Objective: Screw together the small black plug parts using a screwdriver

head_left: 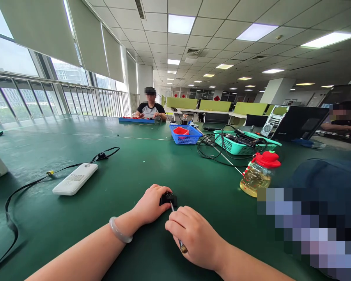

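Observation:
On the green table [128, 160] a small black block-like part [172, 200] is pinched between the thumb and fingers of my left hand [152, 205]; its exact kind is too small to make out. My right hand [193, 236] is closed around a screwdriver [183, 246], whose handle end pokes out below the fist. The thin metal shaft points up and its tip meets the near face of the black part. A pale bangle circles my left wrist.
Left lie a white power bank [76, 179] and a black strap [13, 195]. Right stands a jar with a red lid [266, 160]. Behind are a blue basket [185, 138], a teal basket [229, 146] with cables, and a monitor [304, 121]. A person [151, 107] sits across the table.

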